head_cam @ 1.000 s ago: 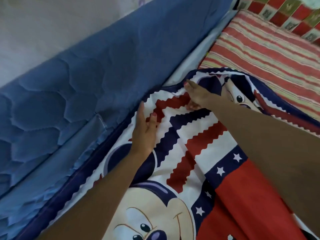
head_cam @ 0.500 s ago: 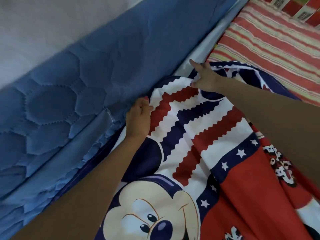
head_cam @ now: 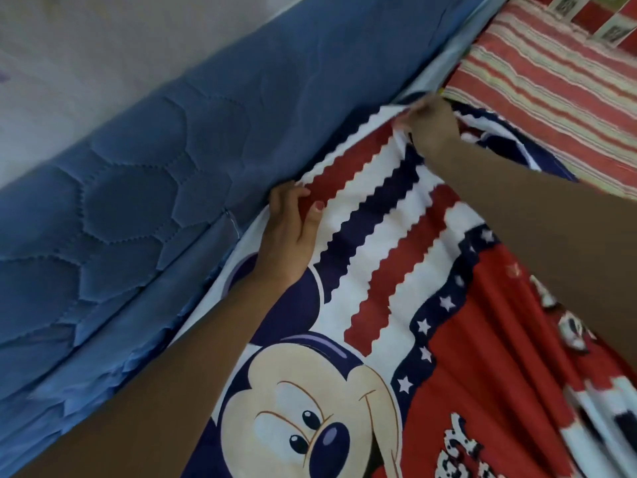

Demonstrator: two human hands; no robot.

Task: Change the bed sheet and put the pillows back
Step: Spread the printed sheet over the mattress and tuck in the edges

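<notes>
Cartoon bed sheet point(head_cam: 396, 236): lying along the blue quilted side panel point(head_cam: 155, 188). My left hand point(head_cam: 289, 232) is pressing its edge, fingers curled; my right hand point(head_cam: 431, 127) is pinching the corner (striped mattress point(head_cam: 551, 98) exposed beyond). Risk: tugging unevenly is likely pulling the pressed edge loose.

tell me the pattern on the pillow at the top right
Red and cream stripes on the pillow, clearest in the head view.

The bed sheet point(head_cam: 396, 257) has red, white and navy zigzag stripes, a navy band with white stars, a red field, and a cartoon mouse face. The quilted pad point(head_cam: 144, 188) is plain blue. The pillow point(head_cam: 551, 98) has red and cream stripes.
</notes>
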